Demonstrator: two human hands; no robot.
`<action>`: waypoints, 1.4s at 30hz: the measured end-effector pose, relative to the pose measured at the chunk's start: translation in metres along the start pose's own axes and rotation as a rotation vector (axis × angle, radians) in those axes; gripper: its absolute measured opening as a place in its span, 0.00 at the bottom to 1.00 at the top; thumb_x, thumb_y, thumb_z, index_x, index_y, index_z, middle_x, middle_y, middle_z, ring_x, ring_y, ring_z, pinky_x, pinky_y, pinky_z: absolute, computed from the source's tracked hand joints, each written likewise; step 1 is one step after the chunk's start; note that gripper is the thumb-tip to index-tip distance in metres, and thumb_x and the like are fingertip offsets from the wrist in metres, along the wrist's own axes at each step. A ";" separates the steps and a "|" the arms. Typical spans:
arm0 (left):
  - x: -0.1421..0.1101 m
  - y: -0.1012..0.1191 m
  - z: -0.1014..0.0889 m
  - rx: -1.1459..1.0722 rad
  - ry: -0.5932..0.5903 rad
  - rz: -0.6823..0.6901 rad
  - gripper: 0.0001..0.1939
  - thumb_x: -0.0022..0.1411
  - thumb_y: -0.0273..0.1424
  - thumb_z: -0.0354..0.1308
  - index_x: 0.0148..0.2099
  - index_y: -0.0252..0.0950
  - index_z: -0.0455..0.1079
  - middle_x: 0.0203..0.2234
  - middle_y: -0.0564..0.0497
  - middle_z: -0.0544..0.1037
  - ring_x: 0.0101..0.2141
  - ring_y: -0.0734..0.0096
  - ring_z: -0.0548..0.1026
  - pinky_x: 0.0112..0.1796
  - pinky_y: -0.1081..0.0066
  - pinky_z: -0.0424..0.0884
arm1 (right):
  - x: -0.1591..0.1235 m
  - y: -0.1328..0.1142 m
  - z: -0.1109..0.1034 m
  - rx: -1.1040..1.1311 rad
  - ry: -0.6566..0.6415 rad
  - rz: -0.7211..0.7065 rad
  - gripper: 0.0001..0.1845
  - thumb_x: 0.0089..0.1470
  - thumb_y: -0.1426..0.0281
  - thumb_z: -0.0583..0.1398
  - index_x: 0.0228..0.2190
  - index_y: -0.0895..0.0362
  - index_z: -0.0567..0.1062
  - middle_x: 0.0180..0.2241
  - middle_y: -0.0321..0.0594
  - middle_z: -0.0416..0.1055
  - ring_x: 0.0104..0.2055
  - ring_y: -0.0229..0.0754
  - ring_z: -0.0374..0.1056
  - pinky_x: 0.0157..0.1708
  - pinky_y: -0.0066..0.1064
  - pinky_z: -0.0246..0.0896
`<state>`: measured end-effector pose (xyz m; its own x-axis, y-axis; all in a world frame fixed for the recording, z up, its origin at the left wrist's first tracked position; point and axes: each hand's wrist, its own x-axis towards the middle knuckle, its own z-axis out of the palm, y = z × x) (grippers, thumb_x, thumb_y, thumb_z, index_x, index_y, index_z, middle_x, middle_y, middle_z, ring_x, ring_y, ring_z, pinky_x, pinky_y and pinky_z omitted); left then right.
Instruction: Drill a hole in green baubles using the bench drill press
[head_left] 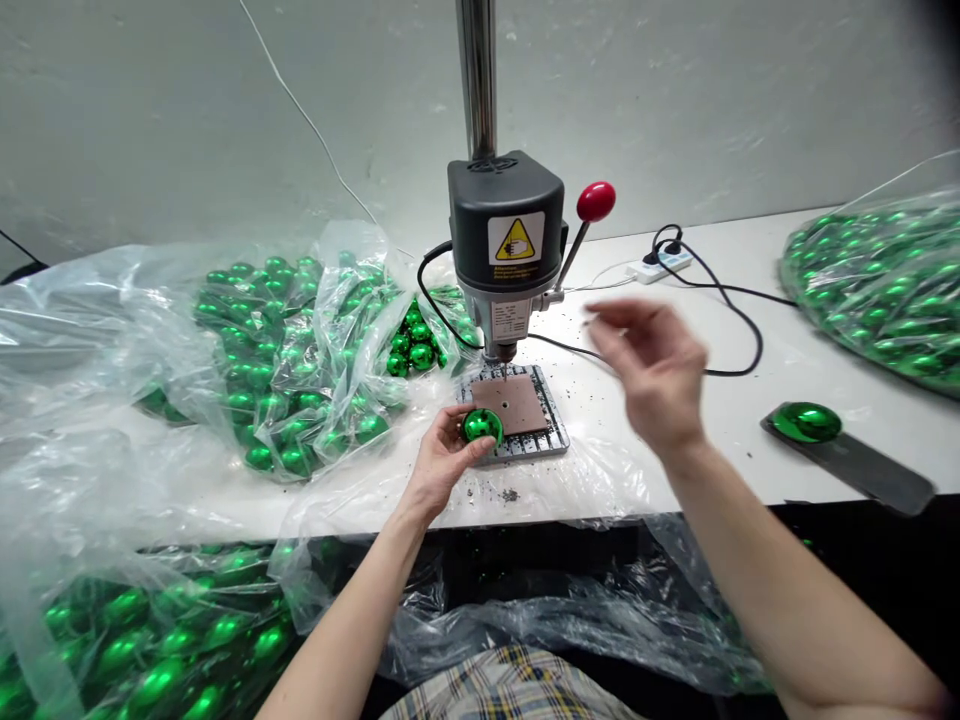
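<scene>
A shiny green ball ornament (480, 427) sits between the thumb and fingers of my left hand (442, 455), over the front left part of a drill press base. Just behind it is a brownish square board (529, 408) with a hole in it. The thin bit of the drill press (506, 215) points down above that board. My right hand (652, 365) is raised to the right of the drill, blurred by motion. Its thumb and forefinger are drawn together near a tiny dark speck, which I cannot make out. The red-knobbed lever (596, 202) stands behind that hand, apart from it.
Clear plastic bags of green balls lie at the left (262, 350), lower left (150, 640) and right (885, 290). A green rounded piece (806, 422) rests on a dark flat strip (885, 470). A power strip (660, 265) and black cable lie behind. Dark shavings litter the base.
</scene>
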<state>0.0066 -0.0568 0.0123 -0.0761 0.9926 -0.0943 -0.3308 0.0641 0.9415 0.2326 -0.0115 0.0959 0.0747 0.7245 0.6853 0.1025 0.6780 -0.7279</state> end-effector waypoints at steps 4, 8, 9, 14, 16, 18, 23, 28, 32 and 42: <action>0.020 0.002 0.001 -0.163 0.032 0.013 0.24 0.53 0.34 0.72 0.51 0.39 0.71 0.39 0.50 0.79 0.40 0.68 0.78 0.47 0.64 0.75 | 0.081 -0.011 -0.008 -0.051 0.187 -0.178 0.04 0.63 0.64 0.61 0.40 0.49 0.73 0.42 0.41 0.74 0.42 0.43 0.72 0.42 0.40 0.72; 0.033 0.004 0.008 -0.304 0.014 -0.019 0.22 0.55 0.31 0.70 0.51 0.40 0.70 0.41 0.50 0.78 0.43 0.67 0.78 0.52 0.57 0.75 | 0.118 -0.008 0.009 -0.081 -0.081 -0.056 0.16 0.65 0.54 0.58 0.32 0.52 0.70 0.34 0.39 0.73 0.33 0.39 0.69 0.33 0.33 0.70; 0.035 0.004 0.009 -0.299 0.010 -0.030 0.23 0.54 0.30 0.70 0.51 0.40 0.70 0.41 0.50 0.79 0.43 0.67 0.79 0.52 0.57 0.75 | 0.122 -0.006 0.013 -0.080 -0.102 -0.029 0.18 0.65 0.52 0.58 0.30 0.52 0.69 0.32 0.38 0.72 0.32 0.38 0.68 0.32 0.32 0.69; 0.045 -0.006 0.009 -0.132 0.047 -0.014 0.29 0.49 0.33 0.75 0.52 0.38 0.71 0.39 0.50 0.81 0.37 0.69 0.79 0.41 0.69 0.76 | 0.141 0.003 0.022 0.065 -0.083 0.135 0.22 0.63 0.50 0.58 0.25 0.52 0.66 0.25 0.37 0.69 0.27 0.40 0.67 0.28 0.34 0.68; 0.051 -0.011 0.008 -0.036 0.087 0.025 0.29 0.48 0.36 0.76 0.51 0.36 0.72 0.35 0.50 0.81 0.34 0.71 0.77 0.35 0.74 0.71 | 0.153 0.004 0.025 0.152 -0.105 0.240 0.24 0.62 0.52 0.57 0.21 0.52 0.63 0.23 0.38 0.68 0.23 0.40 0.64 0.24 0.35 0.66; 0.056 -0.014 0.008 0.031 0.110 0.053 0.29 0.48 0.37 0.76 0.50 0.35 0.73 0.30 0.52 0.81 0.31 0.73 0.76 0.32 0.76 0.67 | 0.164 0.003 0.030 0.234 -0.101 0.334 0.25 0.61 0.55 0.58 0.18 0.52 0.59 0.19 0.37 0.65 0.19 0.38 0.59 0.19 0.33 0.60; 0.065 -0.021 0.013 0.057 0.077 0.070 0.28 0.46 0.38 0.77 0.46 0.35 0.71 0.29 0.52 0.81 0.31 0.72 0.77 0.37 0.73 0.69 | 0.173 0.000 0.043 0.294 -0.086 0.431 0.24 0.59 0.62 0.58 0.15 0.51 0.57 0.13 0.33 0.53 0.14 0.34 0.44 0.13 0.30 0.40; 0.073 -0.030 0.018 0.128 0.027 0.105 0.30 0.45 0.40 0.76 0.47 0.35 0.69 0.34 0.50 0.83 0.35 0.70 0.78 0.41 0.70 0.71 | 0.169 0.003 0.039 0.315 -0.126 0.369 0.22 0.54 0.62 0.63 0.15 0.52 0.61 0.12 0.32 0.53 0.13 0.33 0.42 0.13 0.30 0.38; 0.080 -0.035 0.017 0.251 0.006 0.161 0.29 0.47 0.42 0.74 0.48 0.36 0.69 0.33 0.51 0.81 0.34 0.69 0.78 0.38 0.70 0.71 | 0.168 -0.001 0.038 0.344 -0.087 0.400 0.23 0.54 0.65 0.63 0.12 0.53 0.62 0.12 0.33 0.55 0.13 0.32 0.40 0.13 0.31 0.34; 0.081 -0.049 0.013 0.637 -0.038 0.383 0.25 0.51 0.38 0.72 0.49 0.37 0.73 0.40 0.46 0.78 0.39 0.64 0.76 0.40 0.66 0.71 | 0.163 -0.010 0.042 0.344 -0.061 0.403 0.26 0.57 0.69 0.60 0.11 0.53 0.60 0.12 0.34 0.51 0.13 0.33 0.39 0.14 0.33 0.32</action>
<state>0.0292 0.0219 -0.0373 -0.0405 0.9596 0.2783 0.3223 -0.2511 0.9127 0.2019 0.1054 0.2139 -0.0182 0.9348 0.3546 -0.2546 0.3387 -0.9058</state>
